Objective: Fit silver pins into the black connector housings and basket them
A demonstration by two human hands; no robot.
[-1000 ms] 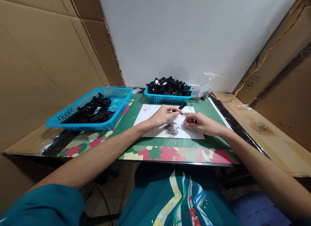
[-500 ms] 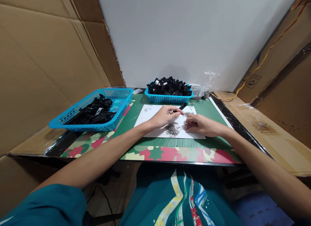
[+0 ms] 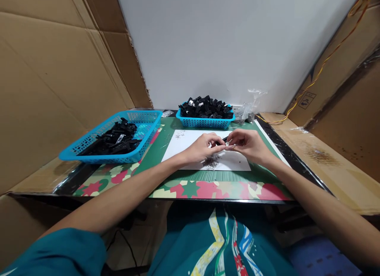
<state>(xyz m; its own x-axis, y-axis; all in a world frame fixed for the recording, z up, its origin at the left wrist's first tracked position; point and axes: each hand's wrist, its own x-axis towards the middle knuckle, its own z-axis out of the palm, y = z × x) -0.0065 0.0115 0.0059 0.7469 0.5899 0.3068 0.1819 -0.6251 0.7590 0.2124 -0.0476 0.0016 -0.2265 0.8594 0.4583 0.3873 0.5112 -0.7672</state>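
Observation:
My left hand is closed on a small black plastic part, which is mostly covered by the fingers. Close against it, my right hand has its fingers pinched at the same part; whatever is between those fingertips is too small to make out. Both hands are over a white sheet of paper. Just below the left fingertips lies a pile of tiny metal pieces, and a few more loose metal pieces are scattered at the sheet's far left.
A blue basket heaped with black parts stands at the back. To the left is a larger blue basket with black parts inside. Clear plastic bags sit back right. Cardboard walls flank the table.
My right hand has lifted from the sheet and moved up and left to meet the left hand. The left hand stays near its place, still holding the black part.

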